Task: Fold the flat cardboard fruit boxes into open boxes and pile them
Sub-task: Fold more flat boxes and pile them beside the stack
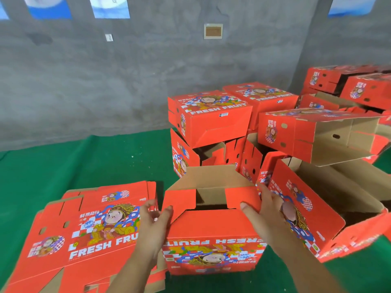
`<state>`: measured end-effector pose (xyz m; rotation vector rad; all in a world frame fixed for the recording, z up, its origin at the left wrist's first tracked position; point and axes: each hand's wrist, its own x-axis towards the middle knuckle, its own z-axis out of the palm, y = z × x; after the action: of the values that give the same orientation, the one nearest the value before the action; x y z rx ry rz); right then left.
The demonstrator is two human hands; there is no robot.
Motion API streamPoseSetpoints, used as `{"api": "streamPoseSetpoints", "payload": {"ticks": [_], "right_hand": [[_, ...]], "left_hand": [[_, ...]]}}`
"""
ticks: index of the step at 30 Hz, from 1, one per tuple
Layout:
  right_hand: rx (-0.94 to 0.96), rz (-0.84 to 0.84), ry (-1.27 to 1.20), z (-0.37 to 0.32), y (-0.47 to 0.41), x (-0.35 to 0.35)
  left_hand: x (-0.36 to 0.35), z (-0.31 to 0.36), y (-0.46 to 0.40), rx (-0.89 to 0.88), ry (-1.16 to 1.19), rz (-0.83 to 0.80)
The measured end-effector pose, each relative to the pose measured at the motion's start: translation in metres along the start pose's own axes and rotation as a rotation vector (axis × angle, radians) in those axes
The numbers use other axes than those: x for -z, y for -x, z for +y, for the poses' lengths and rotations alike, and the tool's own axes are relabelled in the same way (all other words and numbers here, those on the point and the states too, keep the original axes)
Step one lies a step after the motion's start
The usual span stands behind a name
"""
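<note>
Both hands [153, 227] [265, 214] grip half-folded box [213, 231] beside flat stack [84, 233].

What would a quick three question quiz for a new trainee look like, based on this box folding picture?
1. True or false: the stack of flat boxes lies to the left of the box being folded.
2. Which hand has its thumb on the box's right top flap? A) left hand B) right hand
3. Fill in: the floor covering is ____ in colour.

Key: 1 true; 2 B; 3 green.
</note>
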<state>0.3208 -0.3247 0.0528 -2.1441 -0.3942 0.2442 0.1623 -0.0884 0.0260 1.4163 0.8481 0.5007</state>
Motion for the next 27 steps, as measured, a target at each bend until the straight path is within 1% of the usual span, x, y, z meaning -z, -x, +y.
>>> {"api": "streamPoseSetpoints", "payload": {"ticks": [1,2,4,6,9,10,13,14,15,17,19,20,21,23,25,27], "right_hand": [[-0.041,-0.058,-0.072,-0.008,-0.001,0.003],[-0.059,-0.120,-0.159,-0.016,-0.003,0.007],[-0.105,-0.207,-0.380,-0.032,-0.007,0.020],[-0.139,-0.242,-0.560,-0.047,-0.011,0.035],[-0.084,-0.232,-0.715,-0.077,-0.018,0.051],[-0.048,-0.204,-0.655,-0.086,-0.022,0.052],[0.025,-0.050,-0.276,-0.117,-0.048,0.055],[0.063,-0.057,-0.247,-0.124,-0.054,0.059],[0.117,-0.096,-0.282,-0.128,-0.063,0.064],[0.076,-0.102,-0.279,-0.140,-0.070,0.070],[0.022,-0.095,-0.211,-0.153,-0.063,0.072],[0.014,-0.053,-0.218,-0.157,-0.054,0.070],[0.073,-0.018,-0.255,-0.155,-0.044,0.070],[0.215,-0.017,-0.331,-0.148,-0.029,0.069],[0.315,-0.015,-0.241,-0.146,-0.030,0.067],[0.333,-0.043,-0.153,-0.148,-0.039,0.069]], "left_hand": [[-0.001,0.003,0.000,0.092,0.115,-0.060],[0.001,0.008,0.001,0.125,0.163,-0.132],[0.006,0.023,0.001,0.126,0.212,-0.249],[0.014,0.042,-0.002,0.095,0.280,-0.276],[0.021,0.073,-0.006,-0.023,0.343,-0.240],[0.021,0.082,-0.006,-0.055,0.339,-0.225],[0.025,0.107,-0.005,-0.138,0.317,-0.221],[0.027,0.114,-0.004,-0.164,0.312,-0.212],[0.028,0.120,-0.003,-0.189,0.317,-0.203],[0.028,0.130,0.002,-0.233,0.333,-0.191],[0.028,0.137,0.009,-0.265,0.350,-0.178],[0.028,0.138,0.012,-0.273,0.351,-0.173],[0.028,0.140,0.015,-0.283,0.350,-0.175],[0.028,0.141,0.022,-0.307,0.344,-0.182],[0.025,0.141,0.027,-0.337,0.330,-0.178],[0.024,0.142,0.032,-0.375,0.302,-0.158]]}}
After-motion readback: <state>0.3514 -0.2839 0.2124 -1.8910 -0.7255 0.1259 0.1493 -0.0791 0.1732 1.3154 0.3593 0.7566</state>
